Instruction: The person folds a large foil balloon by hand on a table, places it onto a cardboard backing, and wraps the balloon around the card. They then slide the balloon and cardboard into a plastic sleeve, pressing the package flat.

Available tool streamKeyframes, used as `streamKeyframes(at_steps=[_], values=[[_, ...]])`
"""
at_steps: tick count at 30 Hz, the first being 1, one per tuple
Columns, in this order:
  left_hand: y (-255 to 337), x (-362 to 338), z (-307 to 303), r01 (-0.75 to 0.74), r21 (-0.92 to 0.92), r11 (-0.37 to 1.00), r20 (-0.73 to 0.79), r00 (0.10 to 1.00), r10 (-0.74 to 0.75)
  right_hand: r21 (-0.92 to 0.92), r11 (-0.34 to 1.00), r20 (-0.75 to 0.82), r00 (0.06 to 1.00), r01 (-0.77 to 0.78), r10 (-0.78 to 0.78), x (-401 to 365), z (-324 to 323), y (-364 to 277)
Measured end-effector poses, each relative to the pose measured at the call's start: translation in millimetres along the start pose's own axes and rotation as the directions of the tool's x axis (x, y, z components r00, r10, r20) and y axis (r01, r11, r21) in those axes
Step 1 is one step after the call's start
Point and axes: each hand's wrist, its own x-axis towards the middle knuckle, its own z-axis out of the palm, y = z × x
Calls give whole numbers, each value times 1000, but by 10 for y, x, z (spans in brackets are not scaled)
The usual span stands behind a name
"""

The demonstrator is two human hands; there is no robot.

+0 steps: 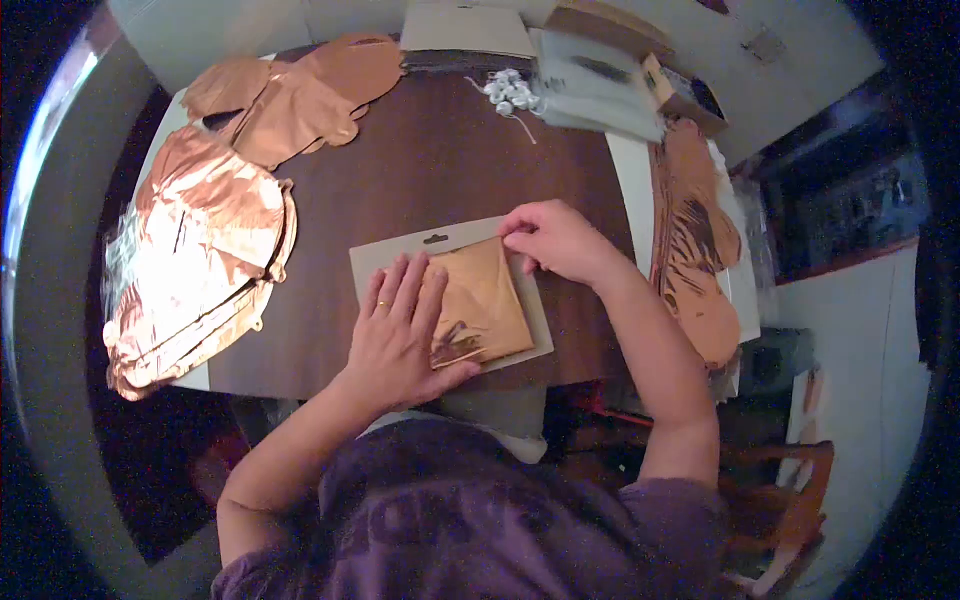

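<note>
A folded piece of copper-coloured foil [490,300] lies on a pale card [372,262] with a hanging slot at its far edge. My left hand [400,330] rests flat over the left part of the foil and card, its fingers stretched out and a ring on one. At the upper right corner of the foil, my right hand [548,240] has its thumb and forefinger pinched together; the foil's corner is at the fingertips. Both foil and card lie on the dark brown table [440,150].
Flat copper foil shapes lie at the back left [300,100], the left [215,210] and the right [690,240]. Toward the back are white ribbon rolls [512,92], a stack of pale cards [468,32], clear plastic bags [595,85] and a small box [685,95].
</note>
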Motion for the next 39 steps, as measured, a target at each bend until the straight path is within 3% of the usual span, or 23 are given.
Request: streamKeyframes(at_steps=[2, 7, 13, 16, 22, 25, 28, 31, 34, 39], values=[[-22, 13, -1, -7, 7, 1000, 62, 998, 6, 2, 1000, 60, 998, -26, 25, 34, -51, 11], [13, 38, -24, -6, 9, 1000, 32, 999, 6, 12, 996, 203, 976, -88, 84, 145, -135, 44], [4, 41, -39, -21, 5, 1000, 34, 999, 21, 69, 979, 268, 949, -193, 168, 156, -153, -20], [1, 39, -37, -30, 26, 999, 34, 999, 29, 40, 986, 216, 965, -161, 149, 94, -109, -88], [23, 50, -52, -25, 54, 998, 37, 999, 23, -234, 967, 76, 990, -101, 121, 58, 67, -57], [35, 52, -49, -21, 53, 998, 42, 999, 19, -552, 809, -70, 956, 202, -286, 89, 208, 143], [35, 47, -34, -20, 58, 998, 67, 998, 16, -742, 663, -189, 980, -98, -68, -179, 364, -206], [15, 34, -17, -28, 55, 998, 79, 997, 24, -811, 585, -132, 973, 4, -190, -394, 403, -379], [-3, 18, 32, -36, 21, 999, 17, 999, 35, -661, 707, -213, 841, 250, -497, -447, 718, -117], [-35, -7, 59, -59, -23, 998, -11, 998, 59, -725, 666, -165, 895, 175, -415, -494, 1002, 118]])
